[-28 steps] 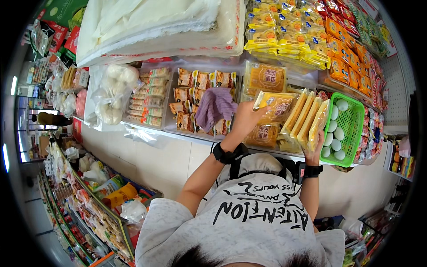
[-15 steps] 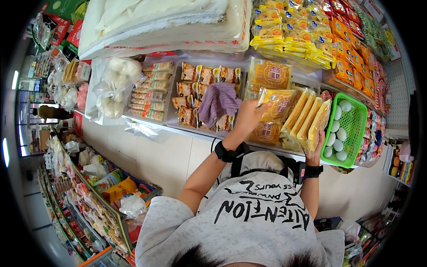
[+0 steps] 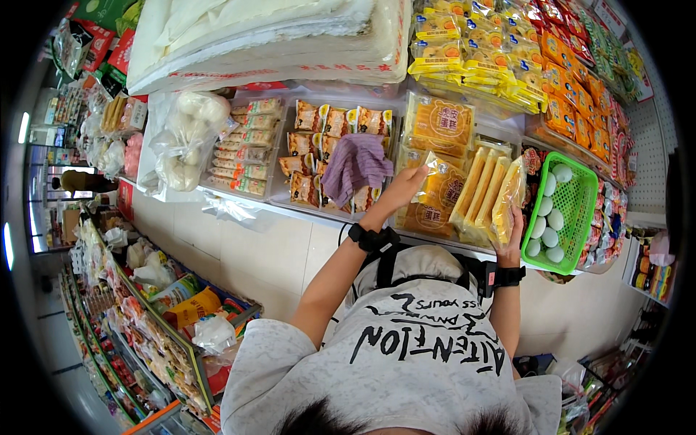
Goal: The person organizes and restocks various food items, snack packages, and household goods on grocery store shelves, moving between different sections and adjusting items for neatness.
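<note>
My left hand [image 3: 407,190] pinches the edge of a flat, yellow packaged cake [image 3: 444,181] in clear wrap. This cake lies over other packets of the same kind in a clear tray. To its right, several packaged cakes [image 3: 481,190] stand on edge in a leaning row. My right hand [image 3: 512,233] is closed around the near right side of the outermost packet [image 3: 509,201], its fingers partly hidden behind the wrap. Farther back in the tray, another packaged cake [image 3: 439,125] lies flat.
A green basket [image 3: 591,210] of pale eggs stands right of the cakes. On the left, a purple cloth [image 3: 355,171] lies over small packaged snacks [image 3: 304,190]. Bagged white buns [image 3: 190,138] sit farther left. Yellow snack packs [image 3: 478,43] and a big plastic-wrapped stack [image 3: 268,43] rise behind.
My left hand has drawn the flat cake a little left and down onto the near packets. The upright row has shifted slightly left, and the outermost packet now leans apart from it.
</note>
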### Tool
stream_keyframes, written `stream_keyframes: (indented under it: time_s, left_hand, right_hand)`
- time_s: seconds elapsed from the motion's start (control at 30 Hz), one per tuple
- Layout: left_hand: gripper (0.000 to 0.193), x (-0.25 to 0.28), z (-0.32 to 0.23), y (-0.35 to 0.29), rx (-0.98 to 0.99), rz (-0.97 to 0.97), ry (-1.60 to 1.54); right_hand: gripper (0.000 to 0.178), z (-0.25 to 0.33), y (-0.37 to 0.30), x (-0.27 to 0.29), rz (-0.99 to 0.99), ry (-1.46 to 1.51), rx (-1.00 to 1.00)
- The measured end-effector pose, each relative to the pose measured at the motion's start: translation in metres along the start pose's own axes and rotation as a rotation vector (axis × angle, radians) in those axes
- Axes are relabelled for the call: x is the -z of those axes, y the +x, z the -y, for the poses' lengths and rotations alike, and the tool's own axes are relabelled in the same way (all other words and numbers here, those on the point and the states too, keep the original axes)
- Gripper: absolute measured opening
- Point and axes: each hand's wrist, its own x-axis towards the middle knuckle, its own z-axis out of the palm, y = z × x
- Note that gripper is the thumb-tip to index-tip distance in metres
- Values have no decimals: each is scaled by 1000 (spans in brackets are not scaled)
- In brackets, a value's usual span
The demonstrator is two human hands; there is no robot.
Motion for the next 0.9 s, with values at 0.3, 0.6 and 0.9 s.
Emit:
stream_keyframes:
  time_s: [0.3, 0.6, 0.9]
  left_hand:
    - [36, 17, -14, -8, 65, 78, -135]
    - [36, 53, -62, -12, 195, 122, -26]
    - [50, 100, -18, 0, -243, -742, 631]
  right_hand:
    - [53, 31, 19, -78, 473, -570, -350]
    - [44, -1, 63, -55, 531, -343, -645]
    - [41, -15, 53, -28, 264, -93, -376]
